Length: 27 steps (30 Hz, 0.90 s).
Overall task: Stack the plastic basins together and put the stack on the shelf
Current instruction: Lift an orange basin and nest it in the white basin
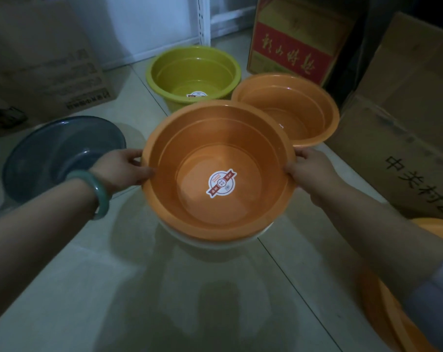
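Centre of frame: an orange basin (219, 171), open side up, held at its rim from both sides. A round red-and-white sticker (221, 183) sits on its inner floor. Under its lower edge a pale, whitish rim (215, 240) shows, so it appears nested in another basin (only a sliver is visible).

Left hand (121, 170), centre left: curled onto the rim, thumb inside the wall, fingers wrapped around the outside. Grasping, not spread. A green bangle (98, 191) circles the wrist.

Right hand (309, 168), centre right: thumb hooked over the rim, fingers tucked behind and below it. Also closed on the rim.

Upper centre on the tiled floor (113, 288): a green basin (193, 74), deeper than the rest. Just right of it, a second orange basin (286, 107), partly covered by the held one. Centre left, behind the left wrist: a grey basin (47, 153). Lower right corner: part of another orange basin (382, 321), mostly behind the right sleeve (436, 301).

Cardboard boxes (398, 138) line the upper left and right edges; a white shelf upright (203, 19) stands at top centre.
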Tool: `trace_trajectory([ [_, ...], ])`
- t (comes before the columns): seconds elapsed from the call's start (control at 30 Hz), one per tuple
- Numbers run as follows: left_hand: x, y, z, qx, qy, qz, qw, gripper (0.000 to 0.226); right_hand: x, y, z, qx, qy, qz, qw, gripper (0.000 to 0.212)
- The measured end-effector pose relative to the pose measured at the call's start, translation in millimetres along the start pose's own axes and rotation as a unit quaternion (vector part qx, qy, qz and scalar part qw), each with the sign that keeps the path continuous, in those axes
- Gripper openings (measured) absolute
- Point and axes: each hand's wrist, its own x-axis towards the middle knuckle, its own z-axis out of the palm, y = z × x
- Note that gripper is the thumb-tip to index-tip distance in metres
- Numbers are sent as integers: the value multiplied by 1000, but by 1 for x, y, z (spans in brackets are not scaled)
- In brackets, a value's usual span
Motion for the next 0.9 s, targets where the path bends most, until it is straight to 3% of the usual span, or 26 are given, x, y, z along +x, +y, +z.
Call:
trace_trajectory([
  [0.37, 17, -23, 26, 136, 6, 16, 991, 46, 15, 31, 24, -166, 47, -52, 984, 20],
  [0.6, 24, -24, 33, 143, 0, 21, 990, 40, 15, 37, 29, -101, 6, -2, 995, 20],
  [0.7, 25, -24, 36, 139, -4, 17, 990, 38, 14, 36, 29, -45, -8, 12, 999, 10],
  [0.9, 24, -22, 43, 81, 5, -6, 997, 42, 10, 35, 28, 13, -13, 37, 999, 30],
])
